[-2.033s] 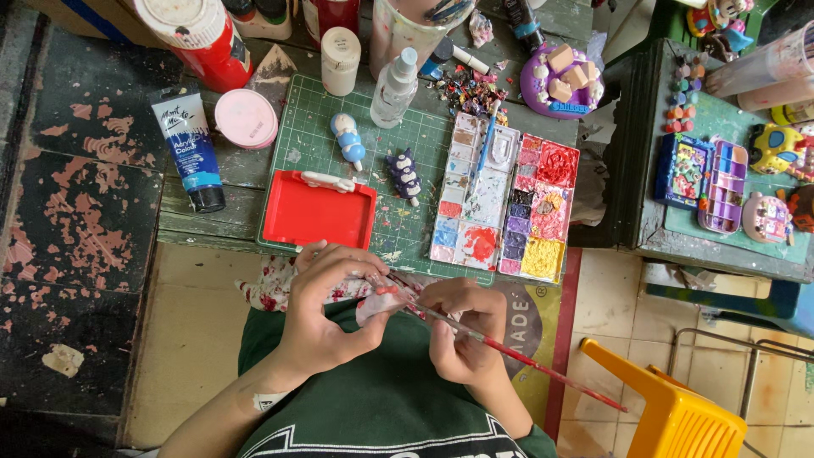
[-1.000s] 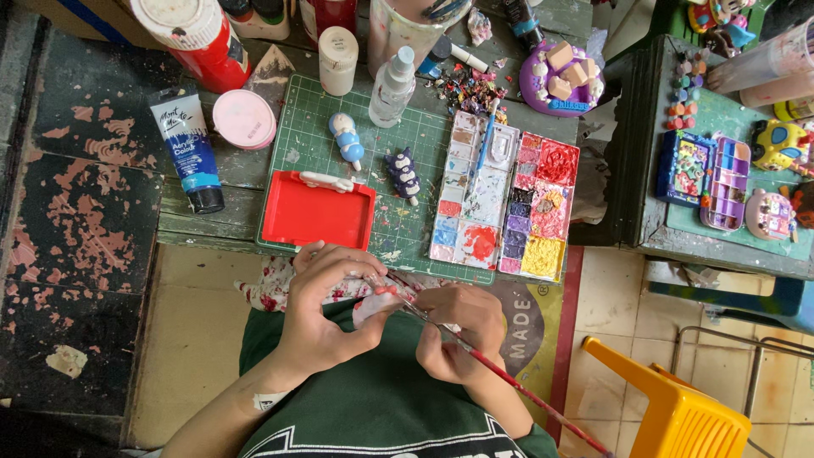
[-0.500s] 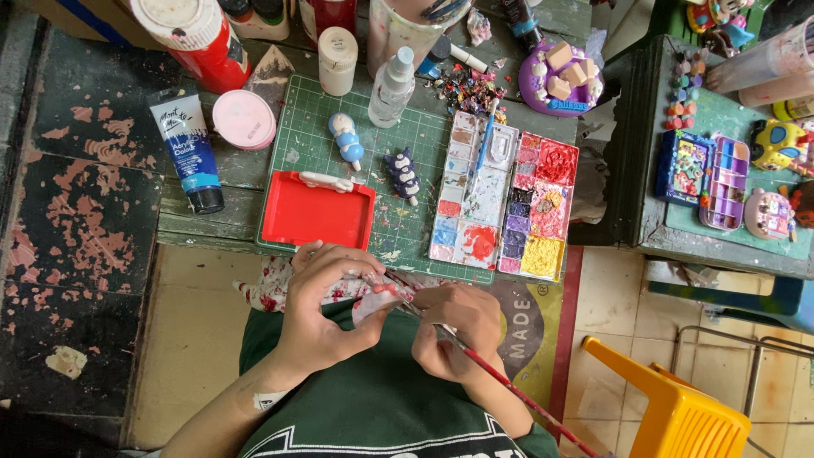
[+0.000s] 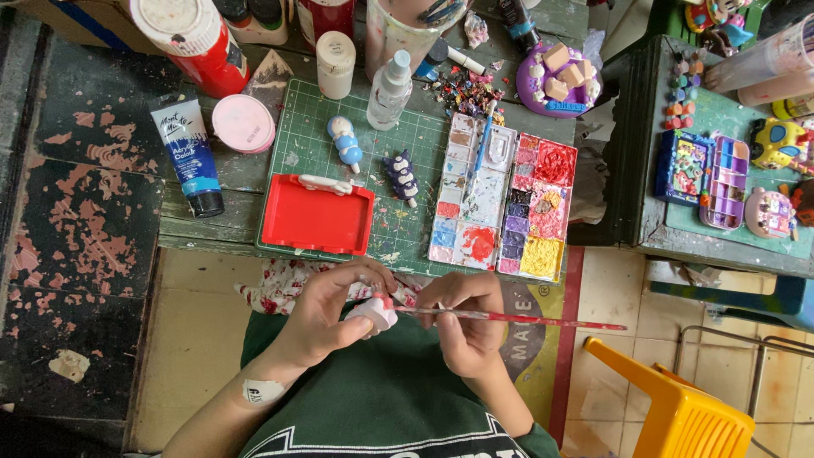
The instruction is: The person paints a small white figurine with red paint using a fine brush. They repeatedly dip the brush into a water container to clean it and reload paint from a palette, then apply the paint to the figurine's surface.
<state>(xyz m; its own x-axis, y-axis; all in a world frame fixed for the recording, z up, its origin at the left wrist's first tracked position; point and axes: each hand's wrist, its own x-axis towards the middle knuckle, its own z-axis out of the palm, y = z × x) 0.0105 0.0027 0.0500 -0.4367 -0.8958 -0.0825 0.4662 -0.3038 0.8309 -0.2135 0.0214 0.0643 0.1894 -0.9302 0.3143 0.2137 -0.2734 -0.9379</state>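
Left hand (image 4: 326,309) clasped around a small white figure (image 4: 374,312), right hand (image 4: 462,326) pinching a red paintbrush (image 4: 517,319) with its tip at the figure, both over the lap just below the red tray (image 4: 316,215); paint palette (image 4: 504,199) right of that tray on the surface (image 4: 93,161)
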